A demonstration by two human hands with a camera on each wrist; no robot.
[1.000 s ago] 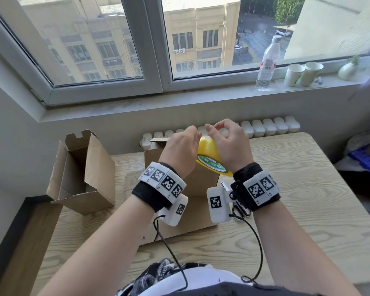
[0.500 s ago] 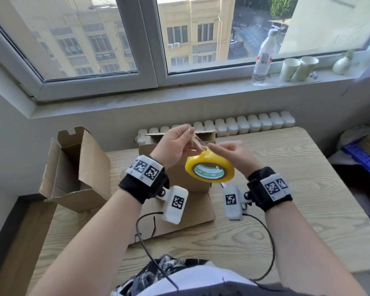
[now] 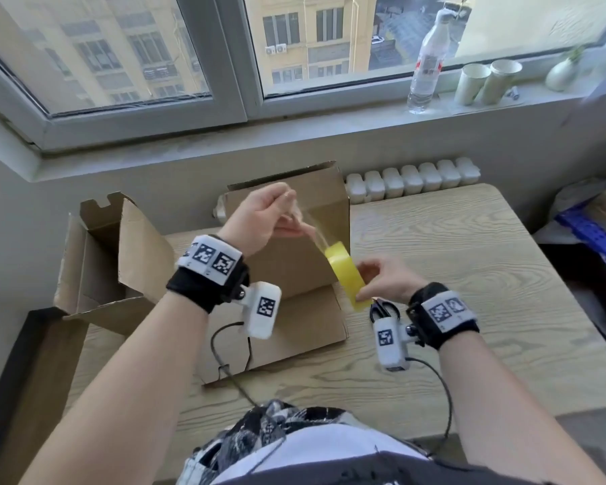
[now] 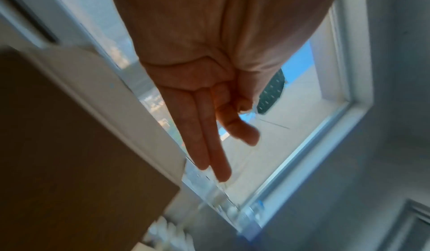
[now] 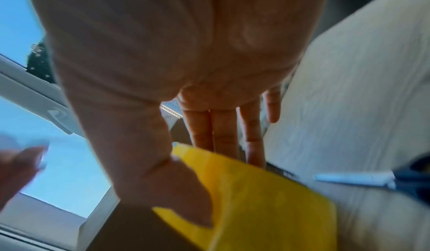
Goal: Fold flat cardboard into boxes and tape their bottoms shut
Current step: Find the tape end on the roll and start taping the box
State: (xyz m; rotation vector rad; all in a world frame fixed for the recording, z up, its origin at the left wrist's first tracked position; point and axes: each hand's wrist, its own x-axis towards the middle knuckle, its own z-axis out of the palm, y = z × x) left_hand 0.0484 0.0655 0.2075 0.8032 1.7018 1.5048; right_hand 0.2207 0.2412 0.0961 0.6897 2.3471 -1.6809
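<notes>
A yellow tape roll [image 3: 345,274] hangs above the table, held by my right hand [image 3: 382,280] with the thumb on its outer face and fingers behind it; the right wrist view shows the same tape roll [image 5: 256,196]. My left hand [image 3: 263,218] pinches the free end of a clear tape strip [image 3: 312,229] stretched up and left from the roll. Behind both hands stands a folded cardboard box [image 3: 294,246] with its front flap lying flat on the table [image 3: 469,260]. In the left wrist view my left hand's fingers [image 4: 209,135] point out in front of the window, the pinch hidden.
A second cardboard box [image 3: 112,260] lies on its side at the table's left edge. Black-handled scissors [image 3: 382,309] rest on the table under my right wrist. A water bottle [image 3: 427,64], two paper cups [image 3: 483,82] and a small vase [image 3: 562,70] stand on the windowsill.
My hands have drawn apart: the left has pulled the tape end up and left, the right has lowered the roll and turned it on edge. A longer strip is unrolled.
</notes>
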